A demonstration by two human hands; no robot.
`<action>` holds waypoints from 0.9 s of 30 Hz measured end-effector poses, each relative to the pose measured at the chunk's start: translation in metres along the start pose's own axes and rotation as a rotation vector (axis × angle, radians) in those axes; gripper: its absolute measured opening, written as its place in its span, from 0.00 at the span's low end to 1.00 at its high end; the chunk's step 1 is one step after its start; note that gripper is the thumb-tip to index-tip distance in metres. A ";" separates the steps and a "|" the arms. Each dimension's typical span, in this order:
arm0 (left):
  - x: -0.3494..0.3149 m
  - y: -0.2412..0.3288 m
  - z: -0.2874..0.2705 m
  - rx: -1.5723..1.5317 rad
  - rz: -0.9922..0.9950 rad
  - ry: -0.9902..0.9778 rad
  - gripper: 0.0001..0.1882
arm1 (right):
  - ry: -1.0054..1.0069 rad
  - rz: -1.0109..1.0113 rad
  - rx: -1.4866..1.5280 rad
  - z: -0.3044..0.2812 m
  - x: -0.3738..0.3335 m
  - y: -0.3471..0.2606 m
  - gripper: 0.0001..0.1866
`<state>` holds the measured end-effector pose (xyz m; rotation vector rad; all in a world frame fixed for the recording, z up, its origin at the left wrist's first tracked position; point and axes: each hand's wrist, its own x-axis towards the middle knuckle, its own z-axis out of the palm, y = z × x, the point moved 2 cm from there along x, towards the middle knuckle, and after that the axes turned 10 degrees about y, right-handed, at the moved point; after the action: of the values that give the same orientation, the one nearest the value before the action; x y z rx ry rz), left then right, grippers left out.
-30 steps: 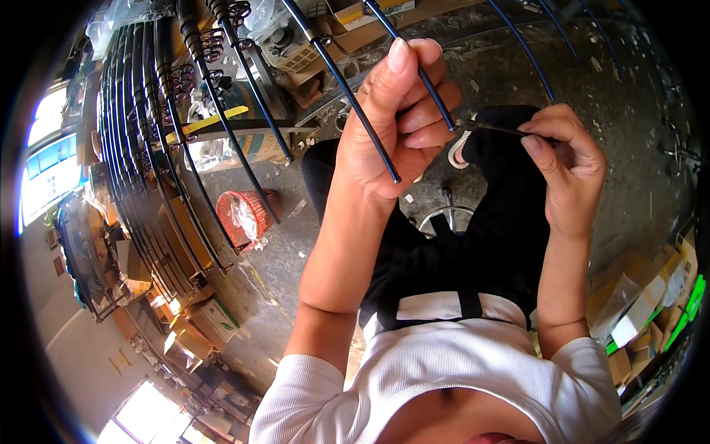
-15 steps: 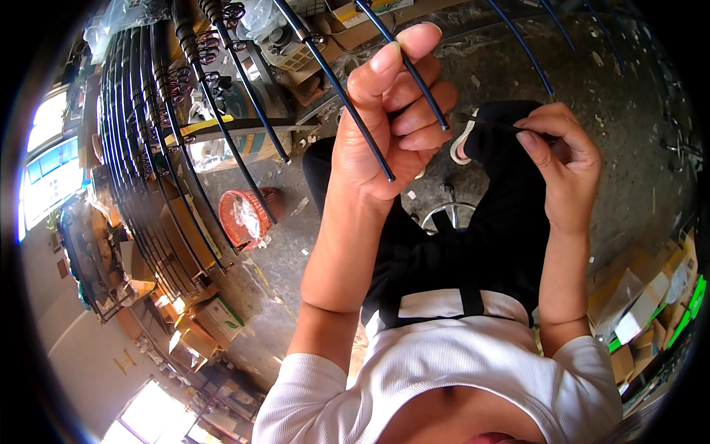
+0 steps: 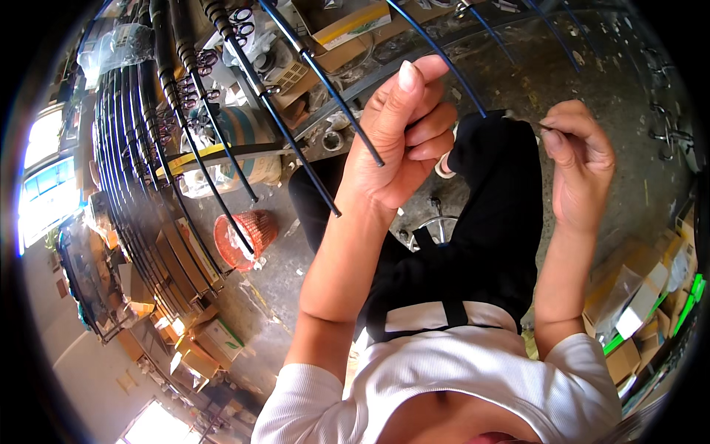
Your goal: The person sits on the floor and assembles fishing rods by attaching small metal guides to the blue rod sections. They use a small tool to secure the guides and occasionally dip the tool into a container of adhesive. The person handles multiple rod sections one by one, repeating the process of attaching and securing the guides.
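Fishing rods with line guides hang over the workspace, their thin blue-black ends pointing toward me. My left hand is raised among them, its lower fingers curled and the thumb apart from the index finger. That index fingertip is at or very near one blue rod; whether they touch I cannot tell. Another rod ends just left of the thumb, unheld. Between thumb and index finger, my right hand pinches a thin dark brush. Its pale tip points left, short of the blue rod's end.
More rods stand in a dense row at left. A red wastebasket with white scraps is on the floor below them. Cardboard boxes are stacked at lower left, and more cartons lie at right. A curved rack edge crosses behind the rods.
The rod pinched in my left hand is released and now hangs left of the thumb. The rods have shifted left in view. My right hand has drawn the brush slightly to the right.
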<state>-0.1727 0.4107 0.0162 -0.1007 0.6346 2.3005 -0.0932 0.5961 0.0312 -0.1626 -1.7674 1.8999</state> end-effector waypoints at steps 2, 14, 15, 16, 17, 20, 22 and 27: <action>0.003 0.001 0.007 0.024 0.009 -0.028 0.15 | -0.022 -0.007 0.009 0.001 0.002 0.003 0.06; 0.009 0.001 0.016 0.029 0.013 -0.017 0.12 | -0.045 0.034 0.025 0.010 0.000 0.013 0.05; 0.009 0.000 0.016 0.028 0.012 -0.017 0.12 | -0.047 0.031 0.020 0.010 0.000 0.014 0.05; 0.009 0.001 0.016 0.034 0.016 -0.018 0.12 | -0.050 0.027 0.017 0.010 0.000 0.015 0.05; 0.009 0.001 0.016 0.039 0.021 -0.019 0.12 | -0.048 0.027 0.022 0.010 0.000 0.015 0.05; 0.009 0.002 0.016 0.027 0.019 -0.024 0.12 | -0.046 0.030 0.029 0.011 0.000 0.015 0.05; 0.009 0.002 0.015 0.015 0.015 -0.029 0.12 | -0.054 0.031 0.028 0.011 0.000 0.016 0.05; 0.009 0.002 0.015 0.020 0.023 -0.040 0.10 | -0.012 0.048 0.068 0.008 0.000 0.017 0.05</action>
<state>-0.1790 0.4224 0.0279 -0.0380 0.6410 2.3123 -0.1018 0.5886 0.0164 -0.1705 -1.7185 1.9956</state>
